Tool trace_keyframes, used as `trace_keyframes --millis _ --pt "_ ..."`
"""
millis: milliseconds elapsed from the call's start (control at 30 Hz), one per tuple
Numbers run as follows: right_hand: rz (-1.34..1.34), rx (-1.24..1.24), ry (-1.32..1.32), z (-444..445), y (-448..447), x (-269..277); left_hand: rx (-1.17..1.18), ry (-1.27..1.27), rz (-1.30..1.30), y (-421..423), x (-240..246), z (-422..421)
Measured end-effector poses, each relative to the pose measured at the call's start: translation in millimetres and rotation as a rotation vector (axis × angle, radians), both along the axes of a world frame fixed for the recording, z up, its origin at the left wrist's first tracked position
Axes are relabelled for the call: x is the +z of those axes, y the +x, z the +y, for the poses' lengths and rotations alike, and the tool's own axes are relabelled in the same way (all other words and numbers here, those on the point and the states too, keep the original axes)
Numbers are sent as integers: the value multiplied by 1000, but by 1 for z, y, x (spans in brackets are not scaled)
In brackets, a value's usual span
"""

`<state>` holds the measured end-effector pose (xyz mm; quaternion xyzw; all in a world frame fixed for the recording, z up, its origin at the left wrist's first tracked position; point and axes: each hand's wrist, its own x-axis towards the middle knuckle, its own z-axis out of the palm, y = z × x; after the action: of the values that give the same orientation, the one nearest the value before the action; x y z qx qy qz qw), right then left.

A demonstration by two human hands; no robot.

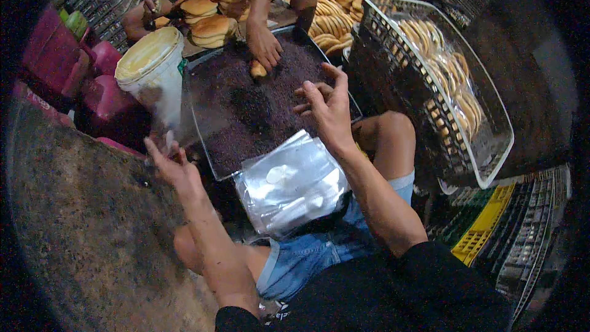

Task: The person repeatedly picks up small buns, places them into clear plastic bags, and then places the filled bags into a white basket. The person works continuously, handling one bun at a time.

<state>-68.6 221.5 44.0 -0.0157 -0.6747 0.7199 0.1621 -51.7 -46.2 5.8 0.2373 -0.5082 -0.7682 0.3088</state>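
Note:
Both of my hands are raised apart over my lap. My left hand (173, 163) is beside the tray's left edge, palm up, fingers spread and slightly blurred, with nothing seen in it. Over the right part of a metal tray of dark purple crumbly filling (212, 106) hovers my right hand (327, 106), fingers curled loosely and apart, holding nothing. A stack of clear plastic bags (292, 182) lies across the tray's near edge and my lap. At the far side, another person's hand (265, 48) touches a small piece of bread (258, 70) on the filling.
A white bucket (159, 74) smeared with pale cream stands left of the tray. Stacked flat round breads (209, 30) and a larger bread pile (329, 18) lie beyond. Bagged breads (449, 69) fill a white-rimmed crate (500, 152) at right, near a yellow crate (484, 226). Pink containers (103, 97) are at left.

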Motion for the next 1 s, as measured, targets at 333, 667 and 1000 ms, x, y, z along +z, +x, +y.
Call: trace_keyframes --millis 333,667,1000 --pt "-182 -461 722 -42 -106 -90 -4 153 13 -24 -12 51" --pt "-161 -332 993 -88 -157 -101 -3 269 -5 -15 -23 38" --pt "-208 -35 940 26 -129 -82 -5 159 -52 -17 -24 37"
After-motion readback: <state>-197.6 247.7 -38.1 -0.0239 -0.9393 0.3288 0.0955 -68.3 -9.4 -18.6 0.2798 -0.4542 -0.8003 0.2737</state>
